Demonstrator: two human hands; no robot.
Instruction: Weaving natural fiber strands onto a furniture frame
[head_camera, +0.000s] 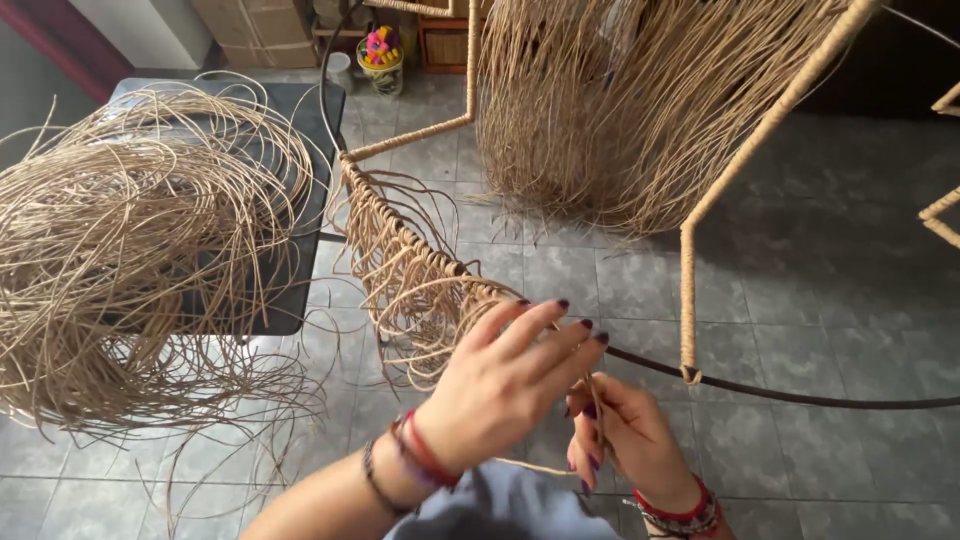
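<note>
Loose cane heap (130, 250) on table (300, 200) at left, wrapped frame rail (420, 260) right of it, behind both hands.

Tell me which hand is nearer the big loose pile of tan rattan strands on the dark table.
Left. The left hand is beside the wrapped frame rail, closer to the rattan pile; the right hand is farther right.

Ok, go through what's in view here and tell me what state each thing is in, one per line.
Left hand: open, fingers spread against the wrapped bar.
Right hand: pinched shut on a cane strand.
Metal frame bar: partly wrapped, bare black farther right.
Loose cane bundle: tangled, heaped on the dark table.
Hanging cane strands: draped loose to the floor.
</note>
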